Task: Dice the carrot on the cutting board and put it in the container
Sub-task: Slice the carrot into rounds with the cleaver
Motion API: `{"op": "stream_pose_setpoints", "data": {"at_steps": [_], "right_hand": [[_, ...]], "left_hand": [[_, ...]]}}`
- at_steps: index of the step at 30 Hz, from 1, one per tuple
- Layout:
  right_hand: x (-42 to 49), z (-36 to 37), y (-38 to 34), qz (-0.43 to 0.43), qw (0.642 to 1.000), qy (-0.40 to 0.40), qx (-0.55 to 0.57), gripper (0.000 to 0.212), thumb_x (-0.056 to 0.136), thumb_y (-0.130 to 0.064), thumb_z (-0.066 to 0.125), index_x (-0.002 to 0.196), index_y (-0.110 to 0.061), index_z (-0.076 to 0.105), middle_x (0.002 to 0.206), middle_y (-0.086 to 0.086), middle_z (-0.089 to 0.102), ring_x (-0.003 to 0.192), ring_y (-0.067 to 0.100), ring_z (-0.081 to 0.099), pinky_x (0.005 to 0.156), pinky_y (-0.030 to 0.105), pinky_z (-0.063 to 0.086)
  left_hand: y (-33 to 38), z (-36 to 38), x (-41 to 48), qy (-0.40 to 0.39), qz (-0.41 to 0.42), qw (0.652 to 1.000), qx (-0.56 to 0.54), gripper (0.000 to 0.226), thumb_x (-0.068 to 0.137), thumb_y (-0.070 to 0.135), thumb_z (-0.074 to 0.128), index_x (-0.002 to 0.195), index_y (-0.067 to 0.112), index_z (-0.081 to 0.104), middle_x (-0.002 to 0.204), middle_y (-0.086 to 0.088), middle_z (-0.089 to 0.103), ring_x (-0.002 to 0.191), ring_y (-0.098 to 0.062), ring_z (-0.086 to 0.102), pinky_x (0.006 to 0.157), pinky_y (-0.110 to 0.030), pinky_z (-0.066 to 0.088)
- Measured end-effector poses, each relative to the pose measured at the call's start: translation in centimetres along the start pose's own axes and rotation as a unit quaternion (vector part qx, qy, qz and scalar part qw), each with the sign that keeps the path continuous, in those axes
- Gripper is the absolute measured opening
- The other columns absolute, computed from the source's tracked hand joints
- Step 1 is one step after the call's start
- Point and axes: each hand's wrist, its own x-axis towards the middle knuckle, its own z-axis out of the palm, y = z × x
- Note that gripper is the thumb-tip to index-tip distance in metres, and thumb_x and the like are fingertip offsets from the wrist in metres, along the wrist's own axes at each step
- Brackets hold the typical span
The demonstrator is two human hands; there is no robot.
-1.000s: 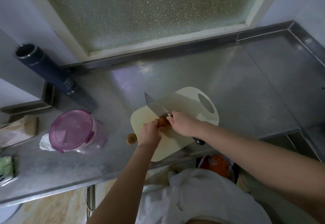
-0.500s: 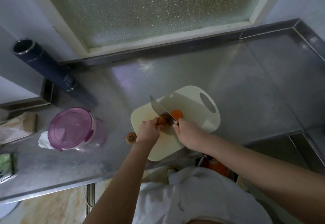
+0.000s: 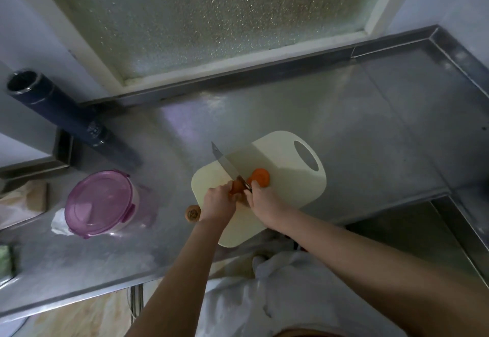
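A cream cutting board (image 3: pixel 285 159) lies on the steel counter. My left hand (image 3: pixel 218 204) grips a carrot piece (image 3: pixel 236 186) on the board. My right hand (image 3: pixel 264 200) holds a knife (image 3: pixel 227 166), whose blade rests against the carrot between my hands. A cut orange slice (image 3: pixel 260 177) lies flat just right of the blade. The container (image 3: pixel 102 203), closed with a purple lid, stands on the counter to the left of the board.
A carrot end (image 3: pixel 192 213) lies on the counter at the board's left edge. A dark cylinder (image 3: pixel 60 113) leans at the back left. Crumpled paper (image 3: pixel 59 224) sits by the container. A lower recess (image 3: pixel 423 220) drops at the right.
A slice has come off the carrot and now lies right of the blade. My right hand has pulled back along the knife, and the blade sits at a fresh spot on the carrot.
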Motion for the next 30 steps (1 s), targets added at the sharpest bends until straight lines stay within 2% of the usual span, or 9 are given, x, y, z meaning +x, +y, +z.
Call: {"op": "stream_pose_setpoints", "data": {"at_steps": [2, 8, 11, 13, 15, 18, 20, 26, 30], "right_hand": [[0.3, 0.4, 0.2, 0.002, 1.0, -0.004, 0.01, 0.031, 0.102, -0.027, 0.032, 0.113, -0.001, 0.044, 0.099, 0.024, 0.062, 0.089, 0.04, 0.061, 0.067, 0.039, 0.041], [0.7, -0.3, 0.7, -0.001, 0.999, -0.016, 0.031, 0.031, 0.102, -0.027, 0.034, 0.113, 0.0, 0.045, 0.101, 0.023, 0.062, 0.091, 0.039, 0.06, 0.066, 0.035, 0.04], [1.1, -1.6, 1.4, 0.024, 0.996, -0.054, 0.071, 0.036, 0.102, -0.032, 0.032, 0.117, -0.003, 0.046, 0.102, 0.017, 0.062, 0.096, 0.035, 0.059, 0.08, 0.038, 0.045], [1.2, -2.7, 1.8, 0.031, 0.993, -0.056, 0.1, 0.035, 0.102, -0.035, 0.032, 0.115, -0.006, 0.048, 0.08, 0.001, 0.055, 0.077, 0.02, 0.056, 0.067, 0.028, 0.042], [0.8, -3.6, 1.9, 0.034, 0.99, -0.032, 0.13, 0.029, 0.102, -0.034, 0.032, 0.107, -0.013, 0.051, 0.067, -0.008, 0.04, 0.059, 0.006, 0.042, 0.054, 0.018, 0.03], [-0.2, -4.6, 1.7, 0.029, 0.985, 0.002, 0.17, 0.029, 0.101, -0.036, 0.034, 0.078, -0.022, 0.045, 0.064, -0.005, 0.043, 0.055, 0.007, 0.041, 0.052, 0.02, 0.03], [-0.8, -5.1, 1.2, 0.012, 0.988, 0.003, 0.155, 0.028, 0.099, -0.035, 0.038, 0.074, -0.023, 0.042, 0.065, -0.003, 0.045, 0.057, 0.009, 0.043, 0.053, 0.023, 0.031], [-1.9, -5.1, 0.4, -0.008, 0.996, 0.026, 0.081, 0.01, 0.098, -0.022, 0.043, 0.093, -0.013, 0.045, 0.075, -0.002, 0.049, 0.065, 0.01, 0.05, 0.052, 0.018, 0.034], [-2.9, -4.5, 0.3, -0.007, 0.998, 0.021, 0.064, 0.026, 0.097, -0.022, 0.044, 0.119, -0.01, 0.048, 0.101, 0.01, 0.061, 0.091, 0.026, 0.059, 0.078, 0.033, 0.048]], "left_hand": [[0.0, 0.0, -0.1, 0.007, 0.002, 1.0, -0.002, 0.025, 0.093, 0.022, 0.05, 0.114, 0.012, 0.059, 0.104, -0.018, 0.066, 0.101, -0.037, 0.056, 0.078, -0.036, 0.038], [0.1, 0.0, -0.1, 0.007, 0.003, 1.0, -0.015, 0.028, 0.093, 0.022, 0.052, 0.118, 0.014, 0.059, 0.104, -0.018, 0.066, 0.099, -0.037, 0.056, 0.079, -0.035, 0.039], [0.2, 0.0, -0.2, 0.013, 0.0, 1.0, -0.019, 0.033, 0.093, 0.022, 0.052, 0.125, 0.016, 0.056, 0.107, -0.016, 0.066, 0.101, -0.034, 0.057, 0.081, -0.032, 0.038], [0.3, 0.0, -0.3, 0.02, 0.004, 1.0, -0.019, 0.035, 0.093, 0.022, 0.052, 0.127, 0.016, 0.055, 0.108, -0.015, 0.067, 0.101, -0.033, 0.057, 0.081, -0.031, 0.038], [0.4, -0.1, -0.4, 0.025, 0.003, 0.999, -0.022, 0.036, 0.093, 0.022, 0.052, 0.128, 0.014, 0.054, 0.11, -0.015, 0.066, 0.103, -0.033, 0.057, 0.083, -0.032, 0.038], [0.5, 0.0, -0.5, 0.025, -0.001, 0.999, -0.031, 0.036, 0.094, 0.022, 0.052, 0.128, 0.011, 0.053, 0.113, -0.014, 0.065, 0.105, -0.033, 0.056, 0.085, -0.032, 0.038], [0.5, 0.0, -0.6, 0.026, -0.001, 0.999, -0.043, 0.036, 0.093, 0.023, 0.053, 0.126, 0.01, 0.055, 0.112, -0.014, 0.065, 0.104, -0.031, 0.057, 0.085, -0.032, 0.039], [0.3, 0.3, -0.5, 0.032, -0.019, 0.995, -0.088, 0.038, 0.089, 0.022, 0.06, 0.124, 0.009, 0.057, 0.115, -0.011, 0.064, 0.103, -0.028, 0.056, 0.087, -0.029, 0.038], [0.7, 0.9, -0.6, 0.048, -0.043, 0.992, -0.113, 0.041, 0.086, 0.018, 0.063, 0.123, 0.003, 0.053, 0.117, -0.013, 0.05, 0.105, -0.029, 0.051, 0.089, -0.029, 0.037]]}}
